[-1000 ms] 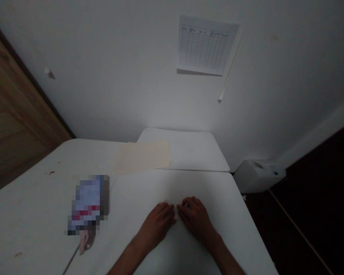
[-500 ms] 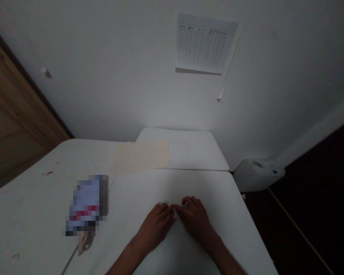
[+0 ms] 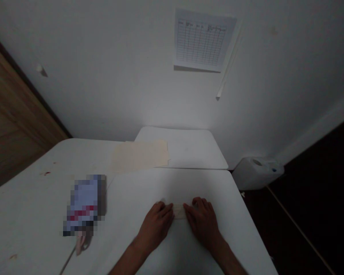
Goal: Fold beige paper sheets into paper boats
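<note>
A small pale flat piece (image 3: pixel 179 212), thin like paper, lies on the white table between my hands, with faint crease lines across it. The index fingertip and thumb side of my left hand (image 3: pixel 157 223) press on its left end, the other fingers curled. On its right end rest the index finger and thumb of my right hand (image 3: pixel 203 221), with its remaining fingers bent above the tabletop. The ends of the piece are partly hidden under my fingers.
The white table (image 3: pixel 126 214) stands against a wall. Beige sheets (image 3: pixel 140 154) lie at its back. A blurred-out blue and red item (image 3: pixel 84 200) with a strap is on the left. A printed chart (image 3: pixel 202 40) hangs on the wall; a white jug (image 3: pixel 256 173) sits beyond the right edge.
My right hand has slid to the right, away from my left hand. More of the pale piece now shows between them. My left hand stays nearly in place.
</note>
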{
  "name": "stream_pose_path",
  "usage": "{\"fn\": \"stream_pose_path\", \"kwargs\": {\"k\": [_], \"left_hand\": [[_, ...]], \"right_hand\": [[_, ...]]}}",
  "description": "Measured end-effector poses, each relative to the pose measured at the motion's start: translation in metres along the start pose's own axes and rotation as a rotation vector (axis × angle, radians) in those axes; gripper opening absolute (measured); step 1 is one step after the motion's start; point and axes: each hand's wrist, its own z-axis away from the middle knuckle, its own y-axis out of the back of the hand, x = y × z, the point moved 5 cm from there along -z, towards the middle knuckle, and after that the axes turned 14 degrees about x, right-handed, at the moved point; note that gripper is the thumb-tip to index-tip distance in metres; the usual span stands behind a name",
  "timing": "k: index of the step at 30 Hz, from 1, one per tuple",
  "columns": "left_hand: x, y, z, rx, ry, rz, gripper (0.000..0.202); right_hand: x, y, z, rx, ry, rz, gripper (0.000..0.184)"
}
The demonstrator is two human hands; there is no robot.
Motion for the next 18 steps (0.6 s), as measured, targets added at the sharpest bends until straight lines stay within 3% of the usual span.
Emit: {"fn": "stream_pose_path", "kwargs": {"k": [5, 9, 13, 18], "left_hand": [[0.004, -0.013, 0.002, 0.021, -0.043, -0.057, 0.021], [0.005, -0.024, 0.0, -0.047, -0.058, -0.007, 0.023], [0.005, -0.025, -0.003, -0.116, -0.049, 0.047, 0.041], [0.006, -0.023, -0.007, -0.156, -0.039, 0.071, 0.042]], "right_hand": [[0.003, 0.001, 0.001, 0.019, 0.002, 0.011, 0.022], [0.001, -0.002, -0.004, 0.032, 0.02, 0.017, 0.021], [0.0, -0.008, -0.011, 0.037, 0.063, 0.013, 0.021], [0.001, -0.013, -0.01, 0.02, 0.098, 0.02, 0.024]]}}
